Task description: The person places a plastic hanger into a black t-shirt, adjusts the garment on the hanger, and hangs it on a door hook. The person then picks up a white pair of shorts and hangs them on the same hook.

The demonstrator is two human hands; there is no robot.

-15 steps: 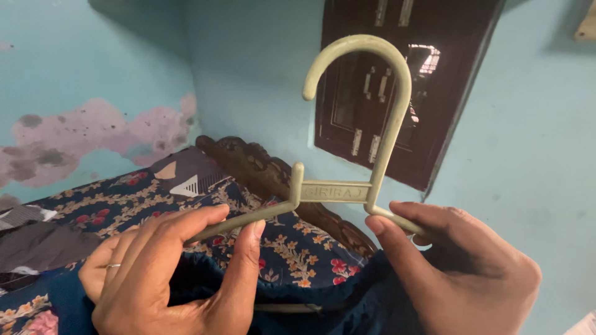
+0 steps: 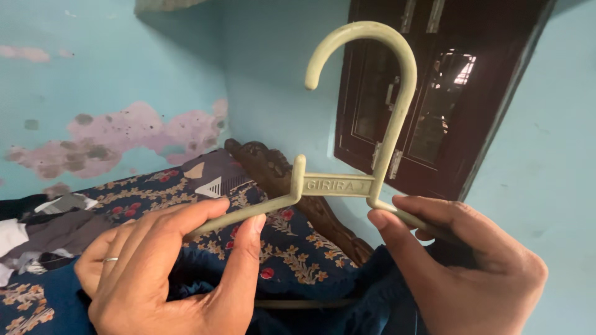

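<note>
We've got a pale green plastic hanger held up in front of us, hook at top, pointing left. Our left hand pinches the left shoulder arm betw. thumb and forefinger; our right hand does the same on the right arm, thumb on top. Both grips are closed on the hanger, light fingertip holds, not full fists. A dark blue garment bunches below and betw. our hands, w/ part of it draped over the lower bar, which is mostly hidden.

What could go wrong, as we judge it:
- Fingertip pinches only, so a tug from the cloth's weight could twist the hanger out of one hand; it'd swing and dump the garment onto the bed.
- Thin plastic arms: pressing both ends inward may flex or snap them near the centre bar.
- Garment isn't seated evenly as far as we can tell; if more hangs on one side it slides off.
- The carved wooden headboard and dark window frame are behind the hook; raising it carelessly could knock or snag there.
- The ring on our left hand could catch loose fabric.
</note>
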